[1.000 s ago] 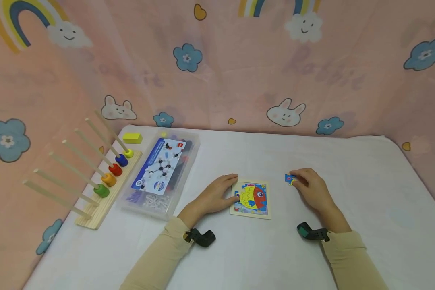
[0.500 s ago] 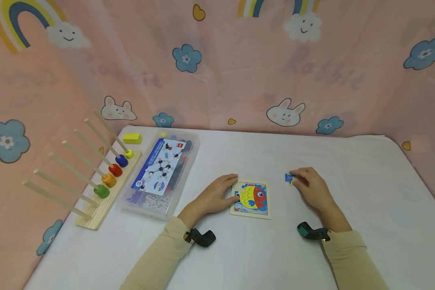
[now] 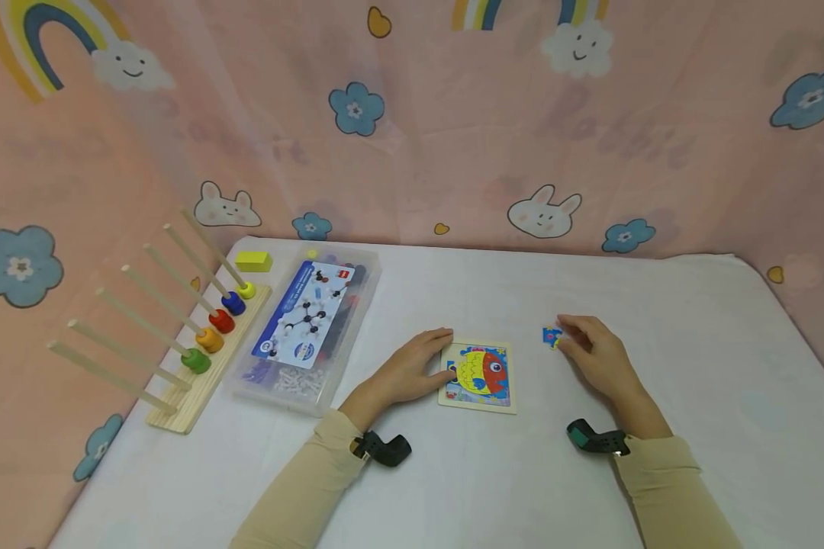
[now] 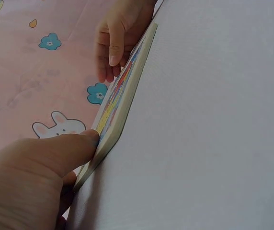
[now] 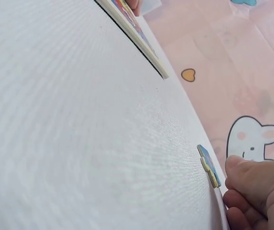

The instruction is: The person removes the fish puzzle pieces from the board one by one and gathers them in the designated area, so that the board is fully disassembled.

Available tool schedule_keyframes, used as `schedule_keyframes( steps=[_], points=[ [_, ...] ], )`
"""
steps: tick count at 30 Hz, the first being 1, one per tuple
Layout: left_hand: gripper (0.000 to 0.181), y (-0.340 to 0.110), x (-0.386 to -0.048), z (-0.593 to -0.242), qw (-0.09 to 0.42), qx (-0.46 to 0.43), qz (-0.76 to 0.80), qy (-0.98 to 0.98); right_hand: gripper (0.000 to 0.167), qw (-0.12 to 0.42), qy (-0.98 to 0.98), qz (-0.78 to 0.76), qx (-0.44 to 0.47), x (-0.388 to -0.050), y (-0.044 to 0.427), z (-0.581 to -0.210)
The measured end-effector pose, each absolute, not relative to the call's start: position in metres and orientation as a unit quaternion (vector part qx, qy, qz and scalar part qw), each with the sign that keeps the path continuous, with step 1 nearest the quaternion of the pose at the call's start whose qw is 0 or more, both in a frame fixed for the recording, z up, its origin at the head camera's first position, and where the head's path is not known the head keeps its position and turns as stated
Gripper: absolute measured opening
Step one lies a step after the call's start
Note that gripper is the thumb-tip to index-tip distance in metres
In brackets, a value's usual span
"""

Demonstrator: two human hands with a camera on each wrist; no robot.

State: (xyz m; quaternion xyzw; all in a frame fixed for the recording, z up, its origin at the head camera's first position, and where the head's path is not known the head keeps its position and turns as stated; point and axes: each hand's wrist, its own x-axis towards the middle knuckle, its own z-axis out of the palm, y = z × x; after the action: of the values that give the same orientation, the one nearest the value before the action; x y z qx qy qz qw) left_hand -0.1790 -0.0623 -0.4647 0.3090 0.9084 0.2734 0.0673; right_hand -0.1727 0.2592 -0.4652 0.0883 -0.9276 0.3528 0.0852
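Note:
In the head view, a square wooden fish puzzle (image 3: 482, 375) lies flat on the table. My left hand (image 3: 412, 370) holds it at the left side: the thumb lies on its printed face, the fingers at the left edge and upper corner. To the right is a small blue and yellow puzzle piece (image 3: 551, 336) on the white cloth. Just beside this piece is my right hand (image 3: 599, 358), thumb and index fingertips at its right edge. A narrow gap shows between thumb and piece (image 5: 210, 167) in the right wrist view; the index fingertip is hidden there.
A clear plastic case (image 3: 302, 328) with a molecule-model label stands left of the left hand. Beyond it are a wooden peg stand (image 3: 209, 381) with coloured rings and a yellow block (image 3: 252, 261). A pink printed curtain (image 3: 426, 137) hangs behind the table.
My right fingers have drawn slightly right, off the puzzle piece, so more of it shows. The left hand and the fish puzzle stay put; the view shifts a little.

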Motion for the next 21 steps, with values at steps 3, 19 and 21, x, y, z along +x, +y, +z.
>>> schedule_keyframes(
  steps=[3, 19, 21],
  points=[
    [0.064, -0.063, -0.179, -0.465, 0.069, 0.308, 0.273, 0.909, 0.042, 0.079, -0.927, 0.358, 0.083, -0.172, 0.259, -0.465],
    [0.064, -0.063, -0.180, -0.465, 0.069, 0.311, 0.271, 0.908, 0.050, 0.012, -0.902, 0.417, 0.110, -0.165, 0.237, -0.443],
    [0.065, -0.063, -0.179, -0.465, 0.073, 0.309, 0.271, 0.909, 0.052, -0.005, -0.903, 0.415, 0.110, -0.164, 0.233, -0.442]
  ],
)
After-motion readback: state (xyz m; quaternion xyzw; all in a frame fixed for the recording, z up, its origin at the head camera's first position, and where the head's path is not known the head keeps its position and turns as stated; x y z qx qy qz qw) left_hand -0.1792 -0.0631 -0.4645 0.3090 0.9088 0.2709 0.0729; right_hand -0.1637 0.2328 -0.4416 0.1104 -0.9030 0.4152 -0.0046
